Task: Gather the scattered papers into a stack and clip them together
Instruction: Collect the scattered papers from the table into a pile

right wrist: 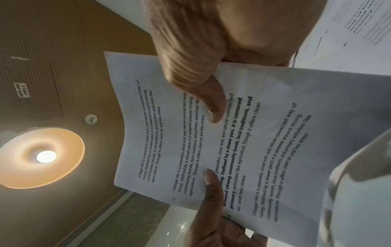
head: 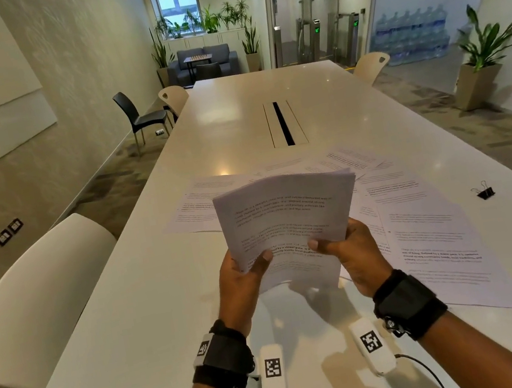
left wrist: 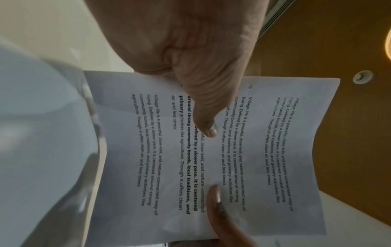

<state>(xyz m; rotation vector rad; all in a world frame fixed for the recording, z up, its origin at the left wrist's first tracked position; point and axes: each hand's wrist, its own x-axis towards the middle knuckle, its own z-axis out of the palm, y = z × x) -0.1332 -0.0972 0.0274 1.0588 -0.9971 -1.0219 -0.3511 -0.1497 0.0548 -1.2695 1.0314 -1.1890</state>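
I hold a stack of printed papers (head: pixel 286 216) upright above the white table (head: pixel 133 318), its lower edge near the tabletop. My left hand (head: pixel 244 271) grips its left side with the thumb on the front page. On the right side my right hand (head: pixel 346 246) grips it the same way. Both thumbs press the top sheet (left wrist: pixel 243 158) (right wrist: pixel 243 142) in the wrist views. More loose sheets (head: pixel 432 231) lie scattered on the table behind and to the right. A black binder clip (head: pixel 484 190) lies on the table at the far right.
A white chair (head: pixel 43 293) stands at the table's left side, with more chairs (head: pixel 145 117) further back. A cable slot (head: pixel 283 124) runs down the table's middle. Potted plants and a sofa stand at the room's far end.
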